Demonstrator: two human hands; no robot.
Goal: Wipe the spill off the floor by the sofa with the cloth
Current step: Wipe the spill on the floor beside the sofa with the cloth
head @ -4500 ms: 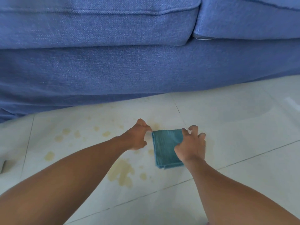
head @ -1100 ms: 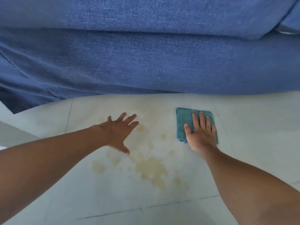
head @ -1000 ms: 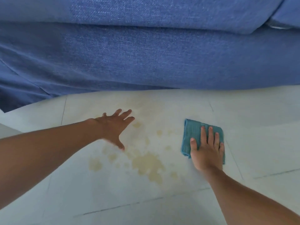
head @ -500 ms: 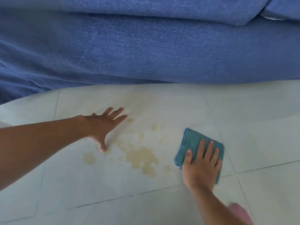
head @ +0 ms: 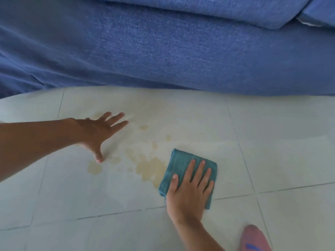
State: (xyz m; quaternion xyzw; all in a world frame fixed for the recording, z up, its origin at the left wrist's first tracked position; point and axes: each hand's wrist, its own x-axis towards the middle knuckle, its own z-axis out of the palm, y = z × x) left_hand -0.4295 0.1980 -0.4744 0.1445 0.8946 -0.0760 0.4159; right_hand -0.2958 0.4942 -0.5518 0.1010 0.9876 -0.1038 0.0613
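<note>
A folded teal cloth (head: 179, 163) lies flat on the pale tiled floor, at the right edge of a yellowish spill (head: 148, 166). My right hand (head: 190, 189) presses down on the cloth with fingers spread, covering its near half. Smaller yellow drops (head: 94, 168) dot the tile to the left and farther back. My left hand (head: 97, 131) rests palm down on the floor left of the spill, fingers apart, holding nothing.
The blue sofa (head: 181, 51) fills the upper half, its base meeting the floor just behind the spill. A pink shoe tip (head: 253, 238) shows at the bottom right. Tile joints (head: 235, 196) cross the floor near my right wrist.
My right hand has dragged the cloth from near the sofa back toward me and leftward to the spill's edge. The left hand has settled flat on the floor.
</note>
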